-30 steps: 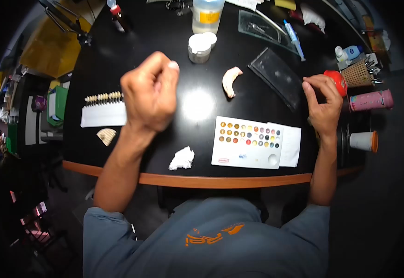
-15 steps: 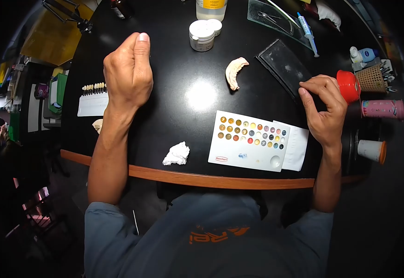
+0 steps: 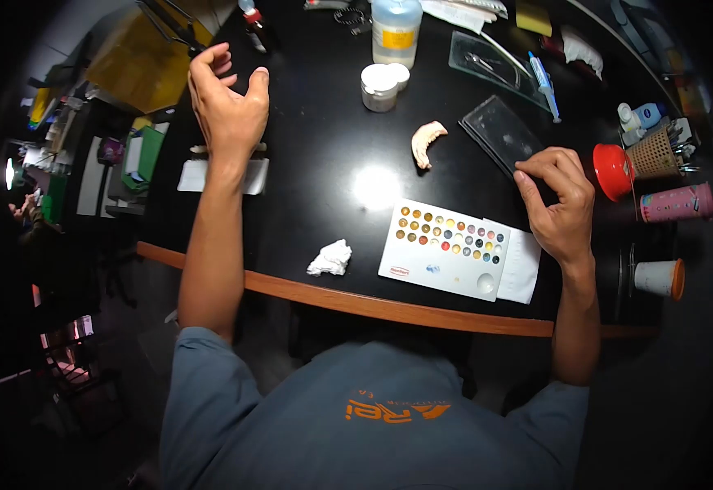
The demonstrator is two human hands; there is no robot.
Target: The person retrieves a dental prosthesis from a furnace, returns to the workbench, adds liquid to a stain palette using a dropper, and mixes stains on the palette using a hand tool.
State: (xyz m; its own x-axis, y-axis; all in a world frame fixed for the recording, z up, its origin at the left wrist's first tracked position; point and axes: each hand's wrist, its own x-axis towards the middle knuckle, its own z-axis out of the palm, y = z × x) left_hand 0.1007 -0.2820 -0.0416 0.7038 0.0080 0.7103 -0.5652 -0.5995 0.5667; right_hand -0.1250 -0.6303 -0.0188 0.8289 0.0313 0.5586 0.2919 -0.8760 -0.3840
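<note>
My left hand (image 3: 230, 114) is raised over the back left of the black table, fingers apart and nothing in it. Beneath its wrist lies a white shade-guide holder (image 3: 254, 176), partly covered. My right hand (image 3: 559, 200) is at the near corner of a dark flat case (image 3: 501, 135), thumb and index finger close together; whether they grip it is hard to tell. Left of that hand lies a white palette (image 3: 438, 253) with rows of coloured wells, on a white sheet (image 3: 522, 265). A pale curved dental piece (image 3: 427, 145) rests mid-table, and crumpled tissue (image 3: 330, 258) sits near the front edge.
White-lidded jars (image 3: 379, 88) and a yellow-labelled bottle (image 3: 396, 37) stand at the back. A glass slab (image 3: 487, 69) and syringe (image 3: 543, 86) lie back right. Along the right are a red bowl (image 3: 613, 172), pink container (image 3: 677, 202) and cup (image 3: 659, 278).
My left hand has opened from a fist with its fingers spread. My right hand stays beside the dark case, thumb and index finger still close. The view has shifted somewhat.
</note>
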